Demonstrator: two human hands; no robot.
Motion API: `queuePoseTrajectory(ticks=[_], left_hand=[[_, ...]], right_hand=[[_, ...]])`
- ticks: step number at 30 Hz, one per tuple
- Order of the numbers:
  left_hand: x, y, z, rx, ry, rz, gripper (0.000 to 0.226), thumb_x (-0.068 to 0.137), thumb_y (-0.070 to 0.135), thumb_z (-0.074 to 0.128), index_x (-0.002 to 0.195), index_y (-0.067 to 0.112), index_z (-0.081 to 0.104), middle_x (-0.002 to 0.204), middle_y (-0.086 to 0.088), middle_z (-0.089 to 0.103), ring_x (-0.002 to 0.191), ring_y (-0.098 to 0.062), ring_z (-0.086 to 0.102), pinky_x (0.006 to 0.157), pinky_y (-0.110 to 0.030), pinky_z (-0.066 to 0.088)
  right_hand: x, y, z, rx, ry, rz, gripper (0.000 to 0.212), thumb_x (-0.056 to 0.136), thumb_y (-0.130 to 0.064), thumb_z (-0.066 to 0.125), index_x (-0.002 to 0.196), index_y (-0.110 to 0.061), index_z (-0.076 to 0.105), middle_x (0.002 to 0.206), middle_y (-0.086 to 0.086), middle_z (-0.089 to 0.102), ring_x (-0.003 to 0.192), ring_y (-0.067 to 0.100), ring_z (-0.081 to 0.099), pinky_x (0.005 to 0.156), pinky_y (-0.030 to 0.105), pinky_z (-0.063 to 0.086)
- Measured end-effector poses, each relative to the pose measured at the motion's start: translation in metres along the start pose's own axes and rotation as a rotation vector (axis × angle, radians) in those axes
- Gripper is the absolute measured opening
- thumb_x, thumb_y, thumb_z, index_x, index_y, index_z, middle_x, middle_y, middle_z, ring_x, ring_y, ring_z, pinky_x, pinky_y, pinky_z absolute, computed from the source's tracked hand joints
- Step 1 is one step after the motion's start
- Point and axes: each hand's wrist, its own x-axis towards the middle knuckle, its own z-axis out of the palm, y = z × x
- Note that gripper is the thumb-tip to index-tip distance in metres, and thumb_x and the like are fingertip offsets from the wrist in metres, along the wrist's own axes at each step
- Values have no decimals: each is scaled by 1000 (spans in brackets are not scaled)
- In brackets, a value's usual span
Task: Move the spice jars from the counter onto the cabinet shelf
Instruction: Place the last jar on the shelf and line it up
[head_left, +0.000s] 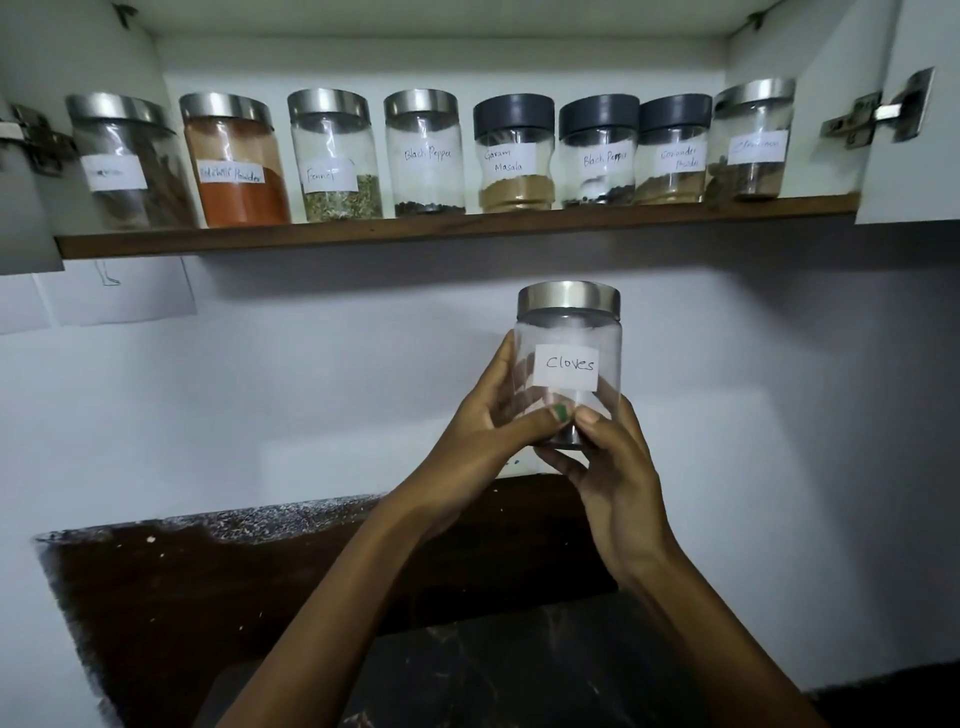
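Wooden shelf (467, 228) inside a white cabinet, dark brown front edge, tilting slightly in view. Eight jars in one row along it, upright, close side by side. From the left: steel-lidded jar (130, 163) with dark pieces, label unreadable; chilli powder jar (235, 161), more than half full of orange-red powder; Fennel jar (335, 158); Black Pepper jar (425, 153) with a thin layer of peppercorns. Then three black-lidded ones: Garam Masala jar (514, 156), second Black Pepper jar (599, 153), Coriander jar (674, 150). At the right end a steel-lidded jar (748, 140), label blurred. Below, dark counter (182, 597) with a speckled back edge.
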Motion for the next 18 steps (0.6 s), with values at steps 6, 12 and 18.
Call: queuePoseTrajectory(ticks=[6,12,18], left_hand=[[1,1,3,-25,28,26,91,70,36,69,148,39,22,146,6,45,127,-10,50,101,-30,48],[7,-8,20,17,126,103,84,72,43,68,142,49,22,135,29,44,119,11,48,84,-9,49],[43,4,52,77,114,248,94,72,52,67,144,54,7,141,44,26,131,15,30,98,-7,39]], right_hand=[[-1,-7,0,-73,15,3,58,76,-37,55,132,-26,46,122,-1,62,105,13,65,89,31,55],[-5,-25,-12,-254,56,-7,63,72,-48,54,133,-42,41,129,-12,54,112,9,57,84,23,52],[22,-89,-38,-408,-63,-59,69,70,-40,67,133,-47,39,122,-12,61,111,9,59,91,34,53]])
